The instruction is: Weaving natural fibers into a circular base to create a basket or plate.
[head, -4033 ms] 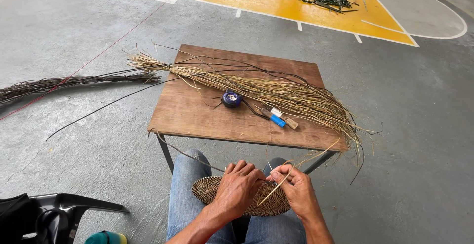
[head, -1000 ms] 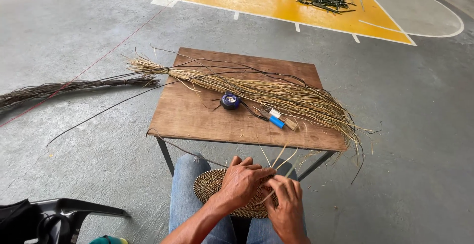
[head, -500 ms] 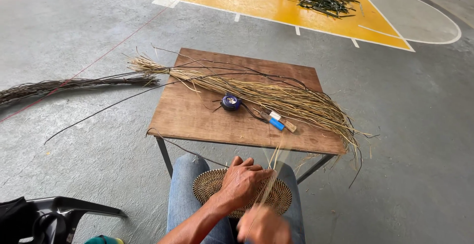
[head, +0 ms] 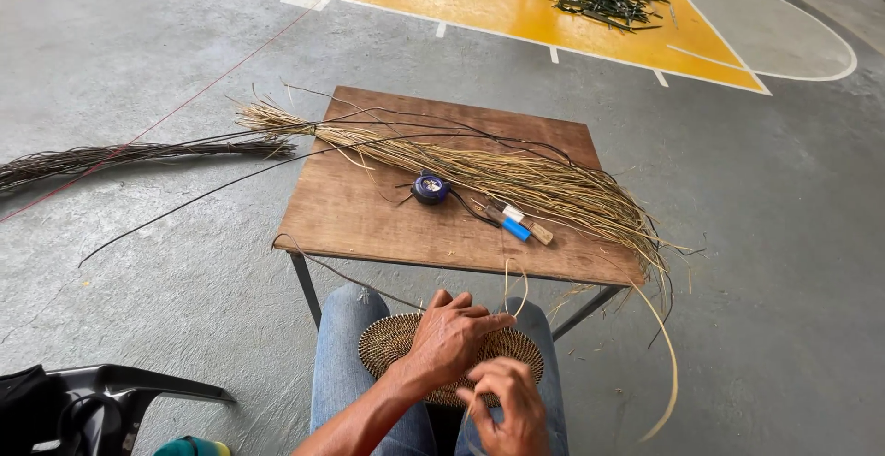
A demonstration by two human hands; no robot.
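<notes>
A round woven disc (head: 387, 345) of brown fibre rests on my lap, over my jeans. My left hand (head: 452, 336) lies flat on top of it, pressing it down, fingers pointing right. My right hand (head: 507, 405) is just below and nearer to me, fingers pinched on a thin pale straw strand (head: 513, 285) that loops up from the disc's far edge. A second long strand (head: 666, 364) curves down to the right of my knees.
A small wooden table (head: 369, 216) stands in front of my knees, carrying a bundle of pale straw (head: 516, 175), a round blue tape measure (head: 430, 188) and a blue-handled tool (head: 516, 223). Dark reeds (head: 111, 156) lie on the concrete at left. A black chair (head: 101, 401) is at lower left.
My right hand has drawn the strand back toward me, from the disc's right edge to below my left hand. The left hand stays on the disc.
</notes>
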